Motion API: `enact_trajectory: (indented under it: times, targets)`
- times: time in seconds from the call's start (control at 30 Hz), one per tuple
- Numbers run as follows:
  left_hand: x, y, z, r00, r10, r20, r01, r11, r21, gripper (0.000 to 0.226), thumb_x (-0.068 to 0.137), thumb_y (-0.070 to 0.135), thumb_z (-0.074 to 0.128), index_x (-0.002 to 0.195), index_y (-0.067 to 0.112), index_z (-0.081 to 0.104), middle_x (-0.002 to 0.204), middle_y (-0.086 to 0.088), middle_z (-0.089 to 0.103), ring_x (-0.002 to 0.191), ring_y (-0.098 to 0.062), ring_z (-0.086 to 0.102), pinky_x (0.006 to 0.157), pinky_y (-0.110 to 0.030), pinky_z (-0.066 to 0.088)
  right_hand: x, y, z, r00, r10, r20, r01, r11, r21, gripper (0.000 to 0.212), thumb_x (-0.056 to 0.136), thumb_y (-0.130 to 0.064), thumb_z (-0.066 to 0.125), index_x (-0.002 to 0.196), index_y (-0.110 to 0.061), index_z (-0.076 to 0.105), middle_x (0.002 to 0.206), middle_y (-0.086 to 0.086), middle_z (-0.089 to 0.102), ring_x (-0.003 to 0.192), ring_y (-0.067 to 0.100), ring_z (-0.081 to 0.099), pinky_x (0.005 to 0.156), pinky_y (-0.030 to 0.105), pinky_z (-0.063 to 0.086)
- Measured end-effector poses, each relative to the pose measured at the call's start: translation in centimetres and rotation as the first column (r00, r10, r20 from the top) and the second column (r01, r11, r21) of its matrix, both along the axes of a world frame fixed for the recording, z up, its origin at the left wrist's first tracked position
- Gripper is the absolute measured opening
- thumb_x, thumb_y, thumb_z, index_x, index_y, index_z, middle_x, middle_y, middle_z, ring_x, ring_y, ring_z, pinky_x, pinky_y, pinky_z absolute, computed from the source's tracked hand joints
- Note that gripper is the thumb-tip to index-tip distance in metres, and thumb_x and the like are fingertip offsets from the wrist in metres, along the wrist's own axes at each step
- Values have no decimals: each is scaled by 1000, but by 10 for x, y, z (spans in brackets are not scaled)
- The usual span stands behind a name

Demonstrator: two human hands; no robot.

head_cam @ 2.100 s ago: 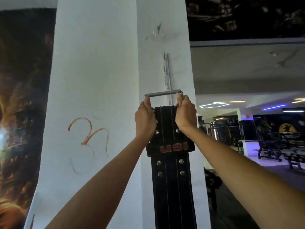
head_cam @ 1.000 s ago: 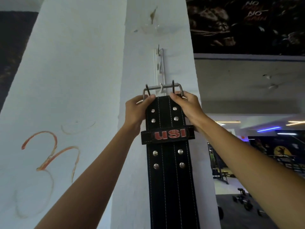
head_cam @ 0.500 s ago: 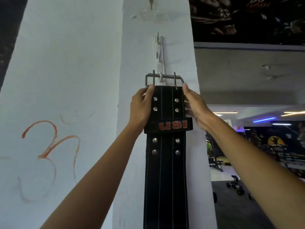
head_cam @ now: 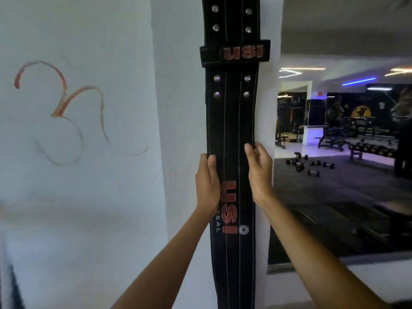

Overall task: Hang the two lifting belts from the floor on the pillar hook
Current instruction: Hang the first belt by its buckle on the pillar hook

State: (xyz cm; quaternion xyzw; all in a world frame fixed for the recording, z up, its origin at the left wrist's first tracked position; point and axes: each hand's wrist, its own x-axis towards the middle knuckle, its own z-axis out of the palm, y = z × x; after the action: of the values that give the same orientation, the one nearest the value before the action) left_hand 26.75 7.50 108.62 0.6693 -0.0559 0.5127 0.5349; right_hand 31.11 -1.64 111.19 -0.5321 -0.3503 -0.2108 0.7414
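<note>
white pillar (head_cam: 89, 197) fills the left and centre of view, orange scrawl (head_cam: 62, 108) on its broad face. black belt (head_cam: 231, 121) hangs straight down the pillar's narrow face; its top runs out of frame, hook unseen. left hand (head_cam: 207, 184) grips the belt's left edge, thumb over the front. right hand (head_cam: 259, 170) pinches the right edge, thumb on front. dumbbells (head_cam: 310, 165) lie scattered on the floor far right.

Your belt (head_cam: 231, 121) hangs straight down the white pillar (head_cam: 182, 130), flat against its face. It's black with pale stitching lines, silver rivets in pairs, a loop band marked USI in red, and a red USI logo lower down.
</note>
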Motion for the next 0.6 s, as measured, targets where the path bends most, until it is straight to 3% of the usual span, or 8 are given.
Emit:
enact_trajectory:
  times: [0.13,0.23,0.37,0.43,0.6]
  targets:
    - [-23,-14,-70,998,0,-56,-4,998,-62,17,101,24,33,92,24,47,82,3,57,71,0,54,64,-16,48,-18,-6,-90,982,-33,-184,21,998,-63,14,94,-16,45,88,-21,57,82,-4,61,72,-5,60,68,11,49]
    - [-37,-18,-116,990,-32,-141,12,990,-141,17,100,23,36,105,19,52,97,-1,63,87,-10,60,75,-23,52,-31,-14,-138,951,-51,-304,10,991,-134,12,93,-19,50,97,-16,61,94,2,67,89,11,65,78,22,52]
    - [-58,-17,-176,916,-82,-393,4,981,-194,14,100,21,39,96,28,50,95,4,61,90,-11,59,78,-27,48,-46,-25,-172,907,-94,-412,-24,962,-273,13,91,-19,52,93,-9,61,88,4,66,85,16,62,76,23,49]
    - [-65,-13,-186,837,-121,-533,15,980,-199,11,100,19,38,102,22,48,99,3,60,97,-19,60,84,-34,51,-49,-28,-178,877,-143,-459,-47,924,-378,18,92,-19,51,96,-4,61,85,0,63,87,18,60,72,21,46]
    - [-110,-14,-204,722,-113,-683,-8,985,-171,34,97,16,44,131,10,39,136,-9,51,124,-28,49,97,-33,41,-67,-37,-214,764,-276,-583,-101,841,-531,39,91,-23,53,123,-2,49,128,16,52,120,30,49,92,32,39]
